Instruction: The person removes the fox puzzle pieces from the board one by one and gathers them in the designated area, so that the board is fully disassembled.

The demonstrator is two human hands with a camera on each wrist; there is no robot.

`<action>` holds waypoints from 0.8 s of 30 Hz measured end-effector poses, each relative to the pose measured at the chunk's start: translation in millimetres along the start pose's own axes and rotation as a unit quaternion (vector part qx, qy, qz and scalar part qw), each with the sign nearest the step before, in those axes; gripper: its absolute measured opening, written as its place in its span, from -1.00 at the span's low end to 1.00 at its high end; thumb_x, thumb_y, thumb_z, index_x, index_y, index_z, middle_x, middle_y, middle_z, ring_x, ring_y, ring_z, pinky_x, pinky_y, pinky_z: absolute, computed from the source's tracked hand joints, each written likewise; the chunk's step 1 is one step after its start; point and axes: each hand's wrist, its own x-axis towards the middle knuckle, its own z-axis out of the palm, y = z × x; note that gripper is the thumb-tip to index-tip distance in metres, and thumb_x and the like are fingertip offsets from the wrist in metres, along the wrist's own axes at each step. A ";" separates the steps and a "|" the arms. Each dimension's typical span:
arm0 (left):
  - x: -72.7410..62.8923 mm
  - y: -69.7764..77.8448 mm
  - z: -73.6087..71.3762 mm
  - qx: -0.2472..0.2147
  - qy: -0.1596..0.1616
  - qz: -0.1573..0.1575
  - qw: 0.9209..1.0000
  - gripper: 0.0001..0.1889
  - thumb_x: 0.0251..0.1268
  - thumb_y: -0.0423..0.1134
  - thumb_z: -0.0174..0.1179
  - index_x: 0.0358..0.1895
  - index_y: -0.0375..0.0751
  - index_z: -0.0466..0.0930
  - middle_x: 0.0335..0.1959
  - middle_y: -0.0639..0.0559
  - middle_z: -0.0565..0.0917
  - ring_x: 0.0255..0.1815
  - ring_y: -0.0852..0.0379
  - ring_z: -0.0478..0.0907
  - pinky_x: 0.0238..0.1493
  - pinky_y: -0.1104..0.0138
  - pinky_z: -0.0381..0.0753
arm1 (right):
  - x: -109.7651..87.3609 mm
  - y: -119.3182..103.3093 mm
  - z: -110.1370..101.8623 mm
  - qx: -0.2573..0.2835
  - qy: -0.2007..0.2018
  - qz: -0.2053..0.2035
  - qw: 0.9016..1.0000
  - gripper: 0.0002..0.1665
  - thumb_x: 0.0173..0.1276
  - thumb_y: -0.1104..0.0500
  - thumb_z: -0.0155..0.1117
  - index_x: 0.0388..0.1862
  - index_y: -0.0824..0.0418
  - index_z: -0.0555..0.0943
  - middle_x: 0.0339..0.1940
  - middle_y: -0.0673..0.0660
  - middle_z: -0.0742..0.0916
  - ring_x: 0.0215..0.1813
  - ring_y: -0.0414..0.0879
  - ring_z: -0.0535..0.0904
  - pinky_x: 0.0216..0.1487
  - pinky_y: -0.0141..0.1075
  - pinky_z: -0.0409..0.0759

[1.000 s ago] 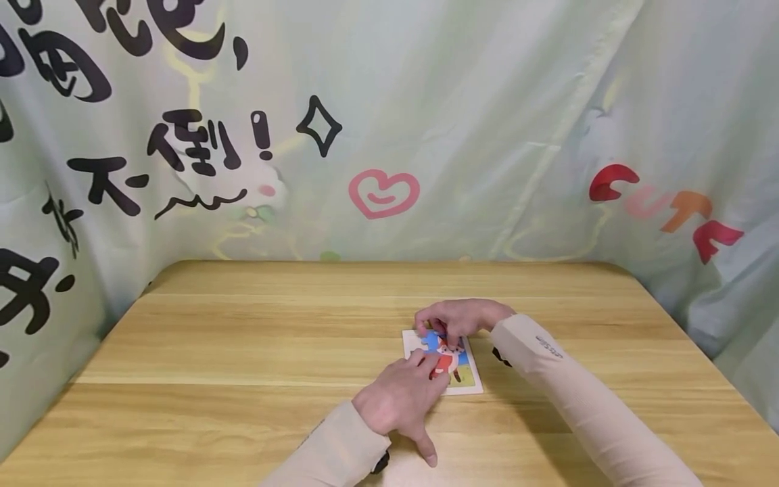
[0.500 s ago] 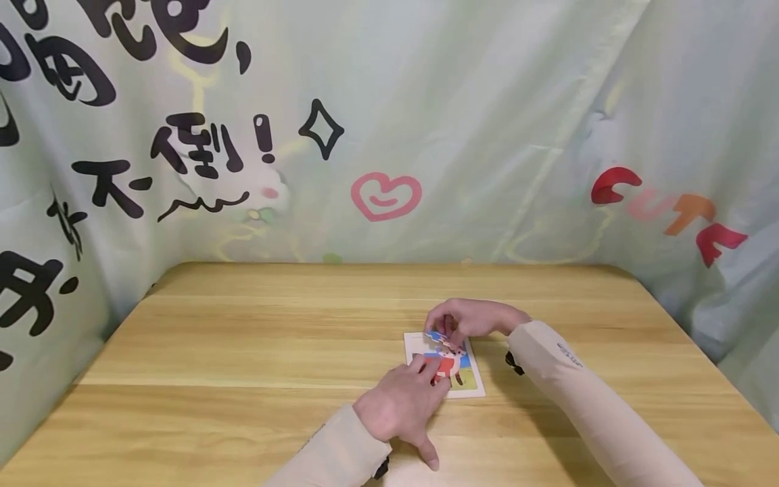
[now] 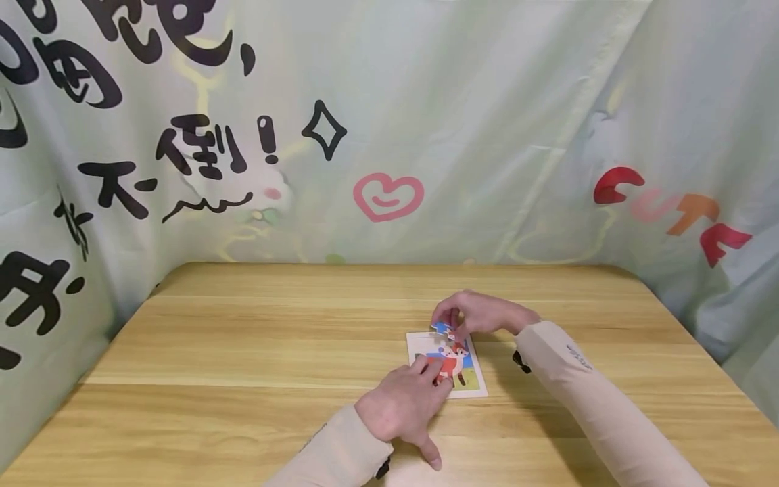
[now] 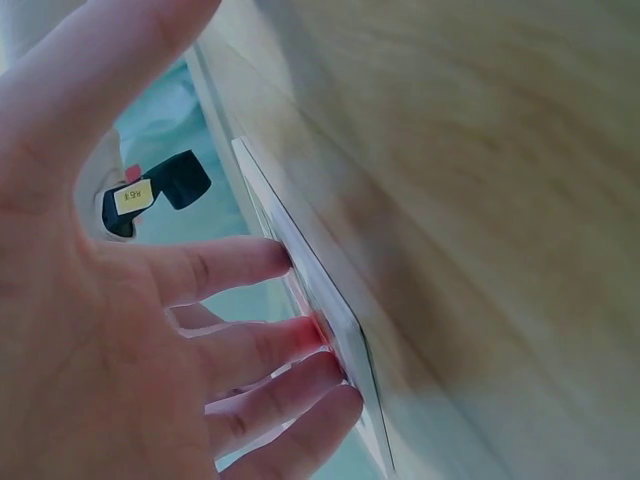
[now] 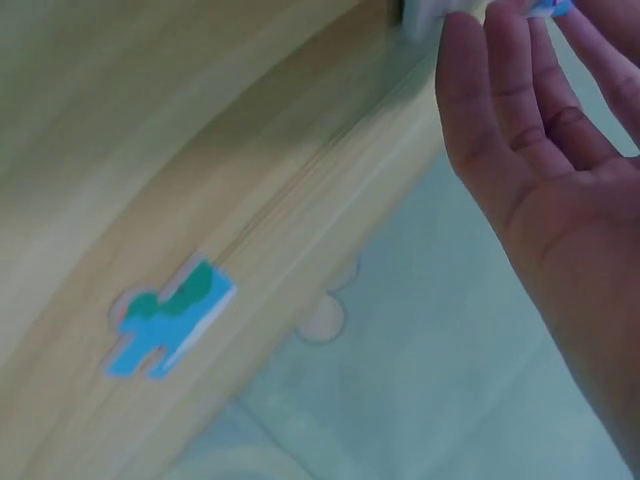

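A white-framed jigsaw puzzle (image 3: 482,390) with a fox picture lies on the table; its upper left shows bare white. My left hand (image 3: 404,400) rests fingertips on the picture, fingers spread and fairly straight, thumb off to the side. In the left wrist view those fingertips meet the thin board (image 4: 345,320). Just above the puzzle's far edge, my right hand (image 3: 485,313) pinches a blue puzzle piece (image 3: 441,328) between thumb and fingers. Only a sliver of that puzzle piece (image 5: 548,8) shows in the right wrist view.
Another puzzle piece (image 5: 175,320), blue and green, lies loose on the wood in the right wrist view; I cannot find it in the head view. The wooden table (image 3: 243,345) ends at a printed curtain (image 3: 475,135) behind and at both sides.
My right hand has lifted the blue puzzle piece off the board and moved slightly right and away from the picture. My left hand stays on the puzzle.
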 end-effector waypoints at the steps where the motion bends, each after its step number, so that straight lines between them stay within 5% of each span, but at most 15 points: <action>1: 0.2 0.1 0.0 0.001 0.000 0.000 1.000 0.06 -0.45 0.55 0.49 0.25 0.08 0.47 0.37 0.07 0.39 0.15 0.18 0.28 0.07 0.42 0.49 | -1.3 -0.2 -0.6 -0.006 0.004 -0.003 1.000 -0.53 0.08 0.57 0.38 0.01 0.33 0.70 -0.30 -0.02 0.68 -0.24 -0.15 0.56 -0.12 -0.25 0.60; 24: -1.7 0.5 0.4 -0.013 0.000 0.005 1.000 0.09 -0.41 0.54 0.48 0.31 0.04 0.46 0.44 0.06 0.35 0.26 0.13 0.29 0.15 0.38 0.48 | -32.6 15.9 -18.3 -0.082 0.073 0.001 0.994 -0.57 -0.03 0.64 0.23 -0.15 0.40 0.71 -0.29 0.03 0.75 -0.25 -0.13 0.66 -0.18 -0.26 0.67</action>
